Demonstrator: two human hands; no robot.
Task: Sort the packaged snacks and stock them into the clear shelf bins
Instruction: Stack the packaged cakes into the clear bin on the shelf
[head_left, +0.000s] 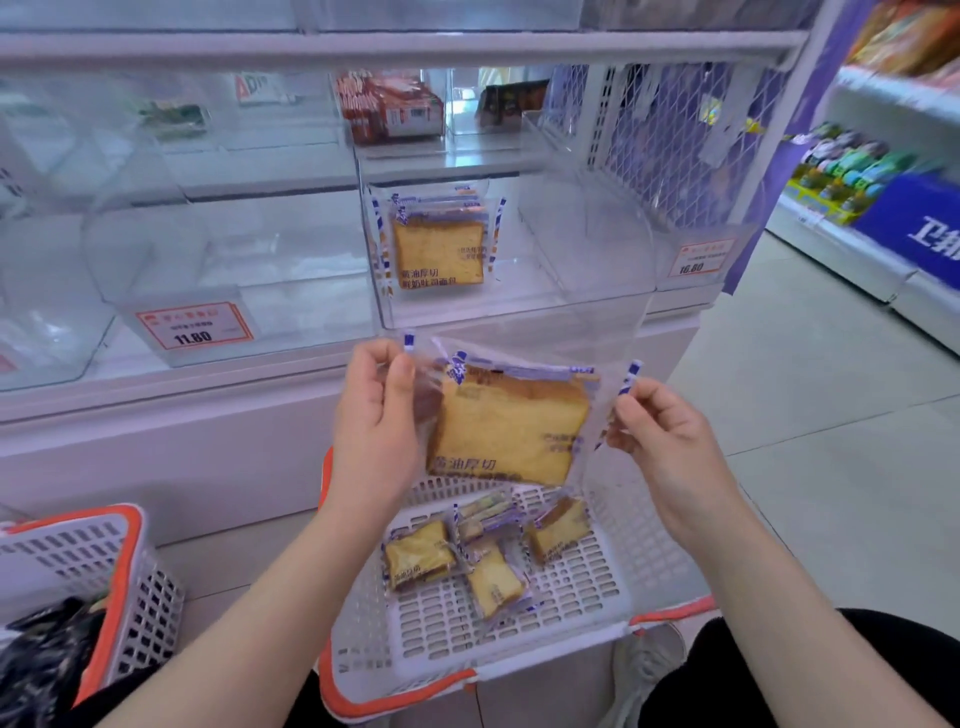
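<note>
From the head camera, the person holds one packaged toast slice (506, 426) up in front of the shelf, above a white basket with an orange rim (613, 566). The left hand (376, 421) pinches the wrapper's left sealed edge between thumb and curled fingers; the right hand (662, 441) pinches the right sealed edge the same way, so the pack hangs flat between them, tilted a little. Just above and behind it sits the clear shelf bin (582, 249), where matching toast packs (439, 249) already stand upright against the left wall, faces outward. Four or so more toast packs (483, 551) lie loose in the basket below. A second basket (78, 582) at the lower left holds dark packets, which I can't make out clearly.

My read is that this pack is about to join its twins in that bin. To do it well, I'd keep the grip on the seams so the bread isn't squashed, lift it over the bin's front lip, and set it upright in front of the standing packs, label forward, leaving the right side of the bin free.
</note>
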